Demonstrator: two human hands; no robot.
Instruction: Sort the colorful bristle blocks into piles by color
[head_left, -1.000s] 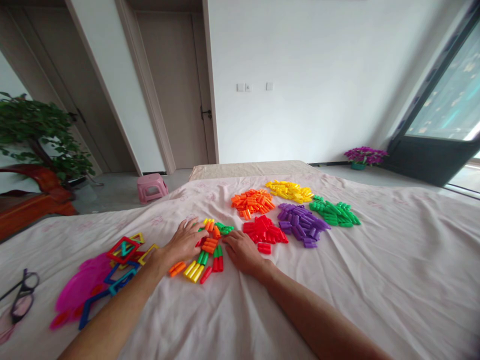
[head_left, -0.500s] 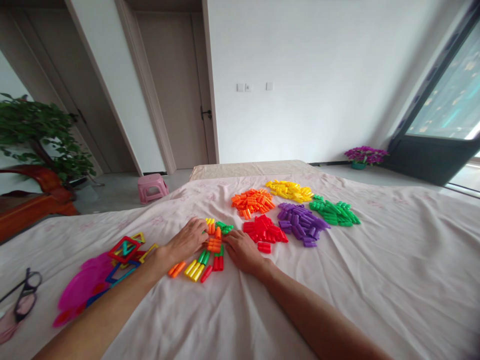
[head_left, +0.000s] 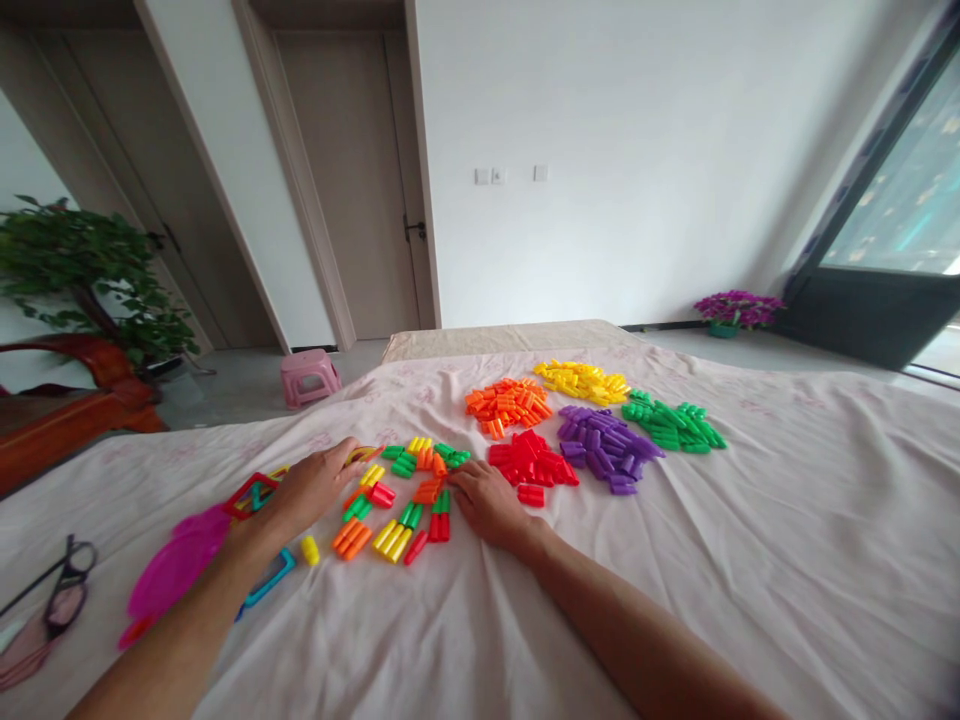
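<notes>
Small plastic plug-together blocks lie in front of me on the cloth. My left hand (head_left: 321, 487) is raised at the left of this group, its fingers pinched on a blurred orange-and-yellow block piece (head_left: 366, 453). My right hand (head_left: 491, 503) rests on the cloth at the group's right side, fingers bent, fingertips at the edge of an orange block (head_left: 429, 491); what they grip is partly hidden. Between the hands are green blocks (head_left: 400, 461), yellow blocks (head_left: 390, 540), a red block (head_left: 383, 494) and more orange blocks (head_left: 351, 538).
Sorted piles lie farther right: red (head_left: 534, 460), orange (head_left: 508, 403), yellow (head_left: 581, 381), purple (head_left: 611, 445) and green (head_left: 675, 423). Left of my left forearm are a pink plate-like piece (head_left: 169, 575), coloured frame pieces (head_left: 274, 580) and glasses (head_left: 66, 590). A lone yellow block (head_left: 310, 550) lies nearby.
My left hand has moved left, away from the orange and yellow blocks in the middle, uncovering several green, red and yellow blocks. My right hand has stayed nearly in place.
</notes>
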